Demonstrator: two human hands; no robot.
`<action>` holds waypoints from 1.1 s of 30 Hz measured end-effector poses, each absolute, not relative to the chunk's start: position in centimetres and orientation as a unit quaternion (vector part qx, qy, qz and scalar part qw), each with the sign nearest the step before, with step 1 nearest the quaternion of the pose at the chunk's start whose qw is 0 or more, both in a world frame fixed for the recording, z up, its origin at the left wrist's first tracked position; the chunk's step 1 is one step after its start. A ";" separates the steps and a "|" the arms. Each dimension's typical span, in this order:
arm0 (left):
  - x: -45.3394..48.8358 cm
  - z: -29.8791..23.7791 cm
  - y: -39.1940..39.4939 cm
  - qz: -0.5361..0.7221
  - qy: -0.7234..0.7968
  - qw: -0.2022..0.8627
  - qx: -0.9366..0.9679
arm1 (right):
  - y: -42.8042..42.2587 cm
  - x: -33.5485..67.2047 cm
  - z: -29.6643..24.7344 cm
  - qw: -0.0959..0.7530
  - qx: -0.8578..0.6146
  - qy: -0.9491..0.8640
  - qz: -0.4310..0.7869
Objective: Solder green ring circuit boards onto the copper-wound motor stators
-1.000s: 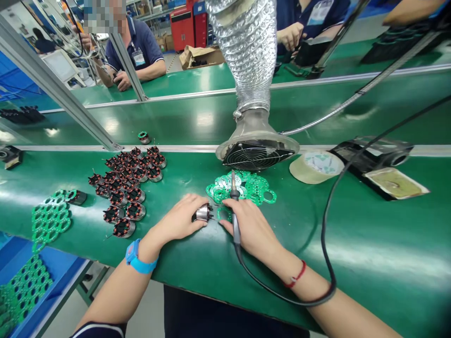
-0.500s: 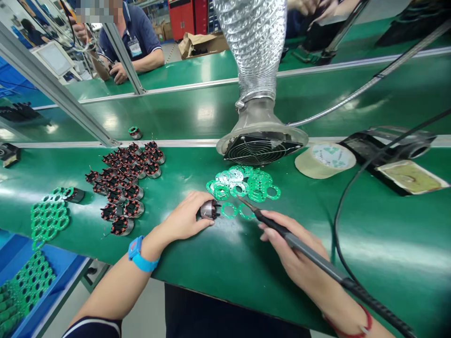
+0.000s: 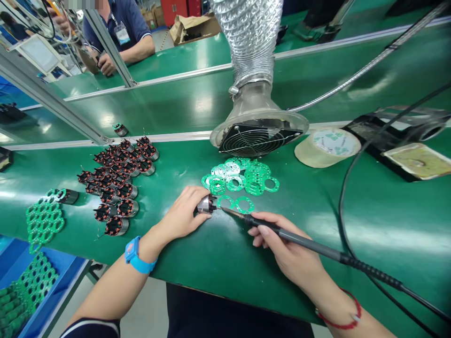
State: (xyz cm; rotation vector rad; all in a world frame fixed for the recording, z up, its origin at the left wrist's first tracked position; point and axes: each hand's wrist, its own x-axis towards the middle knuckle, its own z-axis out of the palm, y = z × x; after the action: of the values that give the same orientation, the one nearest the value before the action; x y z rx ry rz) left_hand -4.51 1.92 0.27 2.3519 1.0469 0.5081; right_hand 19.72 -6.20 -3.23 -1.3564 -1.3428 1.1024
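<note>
My left hand point(image 3: 185, 211) is closed round a motor stator point(image 3: 204, 204), a metal cylinder lying on its side with its black-pronged end facing right. In my right hand point(image 3: 285, 239) is a soldering iron point(image 3: 275, 227), held like a pen. Its tip points left and is at or very near the stator's pronged end; I cannot tell if they touch. Two loose green ring-shaped circuit boards point(image 3: 244, 205) lie just behind the iron's tip. Farther back is a pile of similar ring boards point(image 3: 255, 178), some showing white faces.
Several stators point(image 3: 118, 195) stand grouped at left, near a green board panel point(image 3: 44, 218) and a blue bin point(image 3: 70, 267). A fume extractor hood point(image 3: 260, 134) hangs above the boards. Right are a tape roll point(image 3: 327, 148), an iron stand with sponge point(image 3: 419, 159) and a cable point(image 3: 341, 202). A co-worker point(image 3: 130, 33) sits opposite.
My right hand has brought the soldering iron left and down, its tip going from near the board pile to the stator's end. My left hand keeps its hold. The view has shifted slightly.
</note>
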 end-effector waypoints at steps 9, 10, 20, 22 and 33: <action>-4.4 0.3 1.9 0.169 0.380 0.233 0.879 | -6.2 19.6 -2.7 0.456 -0.558 -0.537 0.440; -4.4 0.3 1.9 0.173 0.382 0.229 0.879 | -6.3 19.7 -2.8 0.455 -0.559 -0.542 0.432; -4.5 0.2 2.0 0.169 0.381 0.223 0.881 | -6.4 19.6 -2.6 0.442 -0.562 -0.575 0.398; -4.5 0.2 2.0 0.168 0.383 0.220 0.881 | -6.3 19.5 -2.4 0.440 -0.561 -0.580 0.395; -4.5 0.0 2.0 0.178 0.377 0.209 0.885 | -6.4 19.0 -1.9 0.434 -0.532 -0.675 0.268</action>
State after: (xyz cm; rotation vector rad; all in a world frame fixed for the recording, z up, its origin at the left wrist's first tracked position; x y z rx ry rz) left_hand -4.52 1.98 -0.01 2.4618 1.0484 0.4939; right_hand 18.95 -6.37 -1.90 -1.3254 -1.6815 0.6685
